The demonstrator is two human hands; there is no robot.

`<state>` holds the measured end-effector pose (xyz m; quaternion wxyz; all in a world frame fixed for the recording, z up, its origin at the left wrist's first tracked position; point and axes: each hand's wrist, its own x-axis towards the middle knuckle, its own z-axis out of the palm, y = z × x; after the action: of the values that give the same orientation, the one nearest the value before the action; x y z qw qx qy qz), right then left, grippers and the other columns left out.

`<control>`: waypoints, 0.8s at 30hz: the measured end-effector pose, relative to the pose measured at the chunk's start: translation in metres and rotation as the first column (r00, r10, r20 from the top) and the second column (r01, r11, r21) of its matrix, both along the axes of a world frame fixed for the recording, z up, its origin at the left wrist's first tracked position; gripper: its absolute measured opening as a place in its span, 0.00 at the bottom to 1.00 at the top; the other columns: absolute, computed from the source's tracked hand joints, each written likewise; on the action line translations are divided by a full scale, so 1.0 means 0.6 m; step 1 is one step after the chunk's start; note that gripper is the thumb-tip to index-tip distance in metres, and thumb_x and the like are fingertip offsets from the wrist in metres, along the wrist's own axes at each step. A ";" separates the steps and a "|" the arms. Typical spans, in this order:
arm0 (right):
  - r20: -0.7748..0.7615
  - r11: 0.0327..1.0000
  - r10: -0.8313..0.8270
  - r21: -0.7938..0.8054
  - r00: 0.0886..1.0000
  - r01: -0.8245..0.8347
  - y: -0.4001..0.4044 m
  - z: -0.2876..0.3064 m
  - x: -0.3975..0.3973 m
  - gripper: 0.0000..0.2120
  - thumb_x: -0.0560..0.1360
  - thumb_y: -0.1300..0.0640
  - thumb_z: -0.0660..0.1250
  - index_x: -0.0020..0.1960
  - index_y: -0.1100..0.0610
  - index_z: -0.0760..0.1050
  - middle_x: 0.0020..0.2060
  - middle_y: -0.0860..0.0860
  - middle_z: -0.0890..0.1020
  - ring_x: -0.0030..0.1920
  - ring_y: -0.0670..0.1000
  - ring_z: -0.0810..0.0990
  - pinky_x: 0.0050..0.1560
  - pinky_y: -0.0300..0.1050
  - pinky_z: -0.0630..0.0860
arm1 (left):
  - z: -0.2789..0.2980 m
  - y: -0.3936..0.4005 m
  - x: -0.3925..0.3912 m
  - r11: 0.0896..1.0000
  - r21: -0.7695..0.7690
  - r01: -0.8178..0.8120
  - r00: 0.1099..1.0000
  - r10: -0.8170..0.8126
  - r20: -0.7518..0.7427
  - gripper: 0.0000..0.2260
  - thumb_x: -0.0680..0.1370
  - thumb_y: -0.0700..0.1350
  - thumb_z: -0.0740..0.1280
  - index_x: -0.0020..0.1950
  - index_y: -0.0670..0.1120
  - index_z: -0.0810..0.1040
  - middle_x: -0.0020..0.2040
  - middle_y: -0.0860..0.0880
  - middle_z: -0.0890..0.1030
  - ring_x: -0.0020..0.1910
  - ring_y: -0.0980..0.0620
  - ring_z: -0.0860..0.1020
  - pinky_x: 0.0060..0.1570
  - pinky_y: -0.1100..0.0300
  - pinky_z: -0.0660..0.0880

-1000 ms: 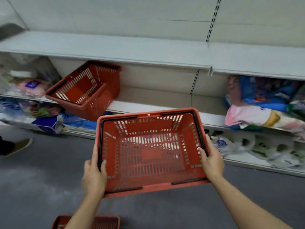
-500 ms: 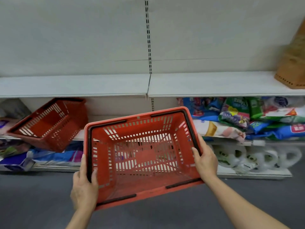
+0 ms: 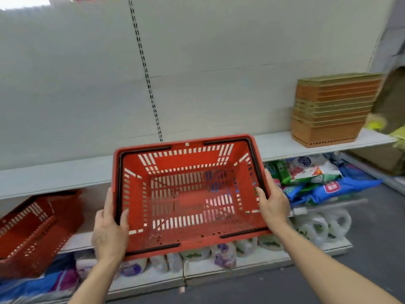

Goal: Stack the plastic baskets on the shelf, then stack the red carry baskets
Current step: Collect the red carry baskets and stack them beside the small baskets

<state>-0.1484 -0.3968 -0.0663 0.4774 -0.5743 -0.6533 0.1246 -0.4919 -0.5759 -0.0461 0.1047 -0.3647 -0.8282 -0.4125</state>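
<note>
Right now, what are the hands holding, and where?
The empty red plastic carry basket, by its side rims: left hand on the left rim, right hand on the right.

We lose the second red basket point(image 3: 32, 233) at the left edge, only part of it in frame. Held red basket point(image 3: 188, 194) covers the shelf edge point(image 3: 54, 178) and the packs behind it. Left hand point(image 3: 109, 233) fingertips are hidden inside the rim. Package labels point(image 3: 328, 185) are too blurred to read. Brown basket stack point(image 3: 328, 110) is smeared, count unclear.
</note>
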 end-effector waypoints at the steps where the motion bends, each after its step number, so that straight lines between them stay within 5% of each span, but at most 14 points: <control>1: 0.009 1.000 -0.012 -0.005 1.000 0.012 0.015 0.010 0.017 0.29 0.77 0.53 0.66 0.76 0.45 0.61 0.57 0.56 0.81 0.54 0.60 0.79 0.45 0.50 0.74 | 0.012 0.022 0.011 1.000 0.001 0.014 1.000 -0.014 -0.004 0.34 0.78 0.45 0.71 0.80 0.57 0.60 0.48 0.37 0.76 0.47 0.32 0.78 0.46 0.40 0.76; 5: 0.034 0.998 -0.055 -0.041 0.998 0.056 0.088 0.056 0.090 0.28 0.78 0.52 0.63 0.76 0.45 0.60 0.57 0.56 0.81 0.53 0.59 0.80 0.45 0.49 0.74 | 0.054 0.126 0.062 0.998 0.002 0.070 0.997 -0.070 -0.011 0.31 0.78 0.49 0.71 0.79 0.56 0.63 0.56 0.36 0.81 0.52 0.32 0.80 0.49 0.41 0.76; 12: 0.057 0.997 -0.063 -0.040 0.996 0.065 0.243 0.139 0.218 0.26 0.78 0.54 0.63 0.75 0.47 0.62 0.56 0.56 0.82 0.54 0.60 0.80 0.48 0.51 0.76 | 0.116 0.299 0.174 0.984 0.053 0.171 0.985 -0.171 -0.008 0.27 0.78 0.44 0.70 0.76 0.52 0.67 0.52 0.35 0.81 0.50 0.33 0.79 0.48 0.45 0.74; 18: 0.123 0.995 -0.078 -0.058 0.989 0.086 0.344 0.179 0.270 0.27 0.79 0.53 0.62 0.77 0.48 0.60 0.52 0.56 0.84 0.49 0.58 0.81 0.37 0.44 0.68 | 0.141 0.411 0.222 0.986 0.014 0.166 0.986 -0.166 -0.022 0.28 0.78 0.48 0.69 0.77 0.59 0.66 0.52 0.38 0.83 0.50 0.34 0.80 0.45 0.47 0.75; 24: 0.149 0.989 -0.090 -0.107 0.985 0.106 0.483 0.207 0.268 0.26 0.79 0.52 0.64 0.75 0.47 0.63 0.58 0.54 0.82 0.54 0.58 0.81 0.49 0.48 0.77 | 0.175 0.548 0.225 0.987 -0.036 0.154 0.988 -0.154 -0.011 0.23 0.79 0.48 0.69 0.74 0.55 0.71 0.55 0.40 0.84 0.50 0.36 0.81 0.42 0.52 0.71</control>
<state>0.0127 -0.1068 0.0577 0.4010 -0.6396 -0.6487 0.0964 -0.3567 -0.2472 0.0586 0.0717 -0.4321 -0.8041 -0.4021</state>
